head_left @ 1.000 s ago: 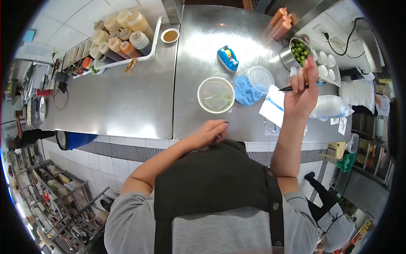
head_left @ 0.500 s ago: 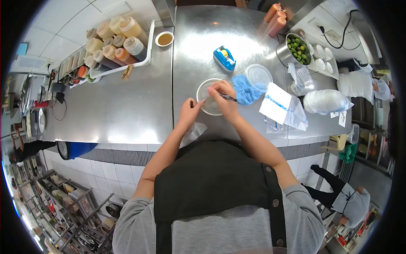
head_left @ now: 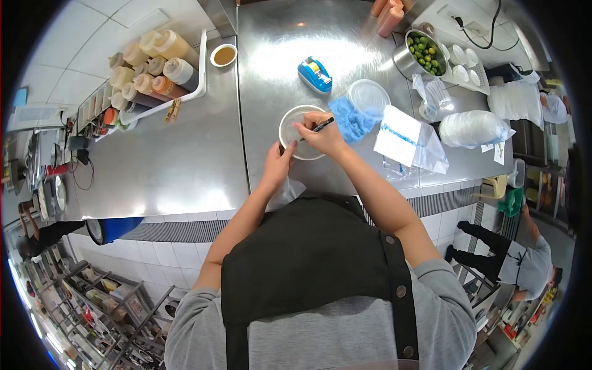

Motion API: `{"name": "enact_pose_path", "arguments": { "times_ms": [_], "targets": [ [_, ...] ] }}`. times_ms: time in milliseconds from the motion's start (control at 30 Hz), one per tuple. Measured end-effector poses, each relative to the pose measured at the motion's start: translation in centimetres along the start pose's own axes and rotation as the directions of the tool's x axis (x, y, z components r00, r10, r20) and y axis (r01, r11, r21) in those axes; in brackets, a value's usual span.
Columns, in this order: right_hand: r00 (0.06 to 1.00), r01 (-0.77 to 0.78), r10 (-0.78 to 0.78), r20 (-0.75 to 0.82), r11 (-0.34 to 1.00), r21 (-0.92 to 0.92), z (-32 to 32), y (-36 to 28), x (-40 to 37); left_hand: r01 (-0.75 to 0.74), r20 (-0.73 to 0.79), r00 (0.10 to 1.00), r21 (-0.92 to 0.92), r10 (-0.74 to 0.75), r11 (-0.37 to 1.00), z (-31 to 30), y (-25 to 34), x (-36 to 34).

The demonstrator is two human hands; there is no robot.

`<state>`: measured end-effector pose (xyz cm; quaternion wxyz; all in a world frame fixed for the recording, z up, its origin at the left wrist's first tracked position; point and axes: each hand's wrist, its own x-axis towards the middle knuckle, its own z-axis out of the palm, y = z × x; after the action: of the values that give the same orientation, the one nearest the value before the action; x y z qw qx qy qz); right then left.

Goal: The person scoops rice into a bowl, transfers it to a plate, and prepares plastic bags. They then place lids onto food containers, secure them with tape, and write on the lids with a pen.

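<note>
In my right hand (head_left: 320, 133) is a black marker pen (head_left: 324, 124), gripped between closed fingers and slanted, its tip down over a round white-rimmed tub (head_left: 285, 120). Both hands partly cover that tub. My left hand (head_left: 279, 161) is closed at the tub's near-left edge, with a small black piece, seemingly the pen cap (head_left: 282, 149), showing between the fingers. Beside the right hand lies a crumpled blue cloth (head_left: 353, 121), with a clear round lid (head_left: 369, 98) against it. Beyond the tub stands a blue tape dispenser (head_left: 315, 75).
A white basket of squeeze bottles (head_left: 202, 74) and a sauce bowl (head_left: 223, 55) stand back left. To the right are white packets (head_left: 398, 132), bagged plastic containers (head_left: 475, 129) and a pot of green citrus (head_left: 407, 61). A co-worker (head_left: 524, 262) is behind at right.
My right hand has shifted slightly over the tub with the pen, now tilted more steeply. The whole view has turned a little. The co-worker at right has stretched an arm toward a green basket.
</note>
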<state>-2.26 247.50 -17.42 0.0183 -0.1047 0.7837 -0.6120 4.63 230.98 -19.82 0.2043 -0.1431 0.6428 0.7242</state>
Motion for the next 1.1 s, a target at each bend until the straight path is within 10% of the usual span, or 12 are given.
{"name": "enact_pose_path", "arguments": {
  "times_ms": [300,600,700,1100],
  "targets": [
    [0.989,-0.14,0.137,0.047,0.988,0.069,-0.3,-1.1,-0.2,-0.006,0.013,1.0,-0.016,0.006,1.0,0.0,0.0,0.1],
    [0.984,0.166,-0.17,-0.043,0.983,-0.082,0.1,-0.5,-0.1,0.005,-0.001,1.0,0.012,-0.005,1.0,-0.1,-0.5,0.2],
    [0.999,-0.015,0.015,-0.03,1.0,0.012,-0.1,-0.5,-0.3,0.012,-0.006,1.0,0.02,-0.011,1.0,-0.1,-0.9,0.3],
    [0.988,0.101,-0.108,-0.107,0.992,-0.072,0.1,-0.4,0.1,0.036,-0.001,0.999,0.02,-0.036,0.999,-0.3,-1.3,0.5]
  ]
}}
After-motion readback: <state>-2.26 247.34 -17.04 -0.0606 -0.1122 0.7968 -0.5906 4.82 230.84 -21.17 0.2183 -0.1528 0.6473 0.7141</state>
